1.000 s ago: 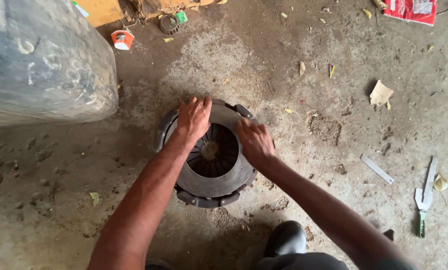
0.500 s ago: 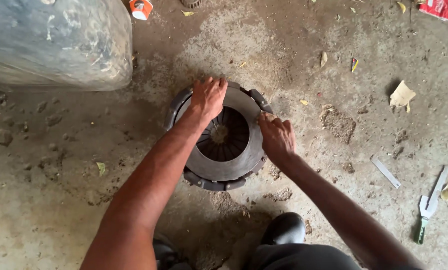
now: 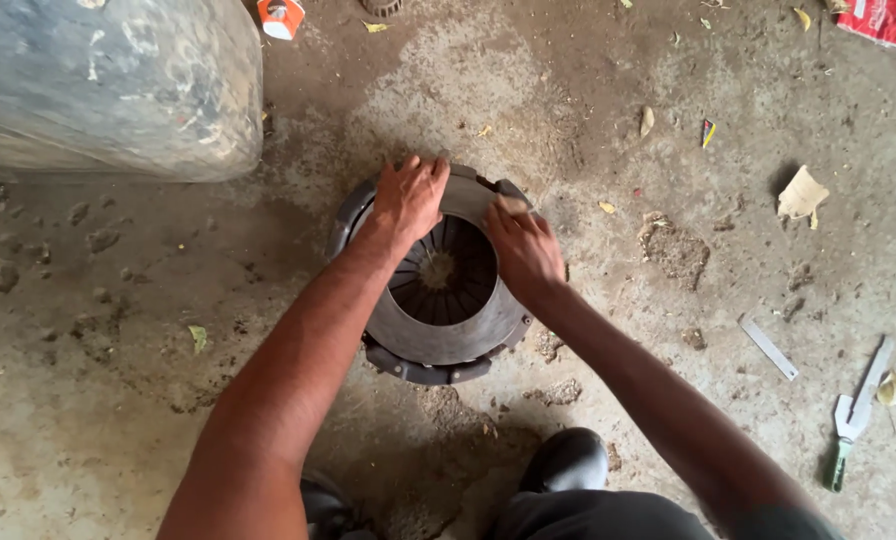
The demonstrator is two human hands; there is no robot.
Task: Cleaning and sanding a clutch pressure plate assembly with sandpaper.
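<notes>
Since half a second ago the right hand (image 3: 523,250) has slid from the outer right edge of the clutch pressure plate (image 3: 438,345) up onto its flat ring, fingers spread and pressing flat, gripping nothing. The left hand (image 3: 408,197) stays on the far rim, fingers curled over the edge. The plate lies on the dusty concrete floor (image 3: 118,400), just beside a large tyre (image 3: 108,85). A metal strip (image 3: 768,348) and a green-handled tool (image 3: 853,415) lie well apart to the right.
</notes>
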